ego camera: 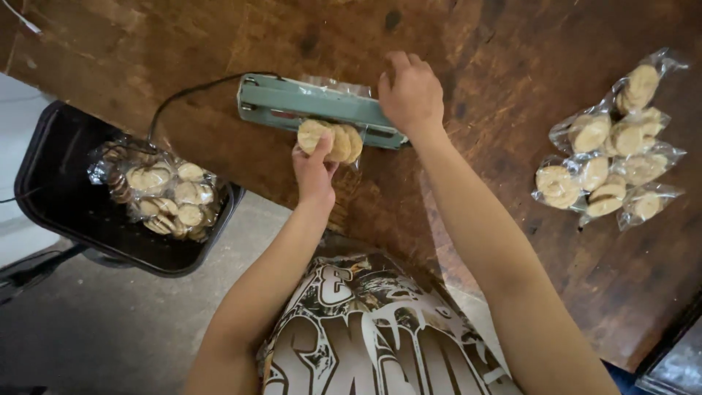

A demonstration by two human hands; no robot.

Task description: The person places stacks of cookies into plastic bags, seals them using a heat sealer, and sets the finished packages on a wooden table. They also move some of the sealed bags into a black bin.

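My left hand (313,170) grips a small clear bag of round pale cookies (333,139), holding it against the front of a green heat sealer (314,108) on the dark wooden table (482,58). The bag's open end lies under the sealer's arm. My right hand (409,93) presses down on the right end of the sealer's arm, fingers curled over it. A black cable (183,99) runs from the sealer's left end off the table.
A pile of sealed cookie bags (610,157) lies on the table at the right. A black bin (69,197) at the left, beside the table edge, holds a big clear bag of loose cookies (164,192). Grey floor shows below.
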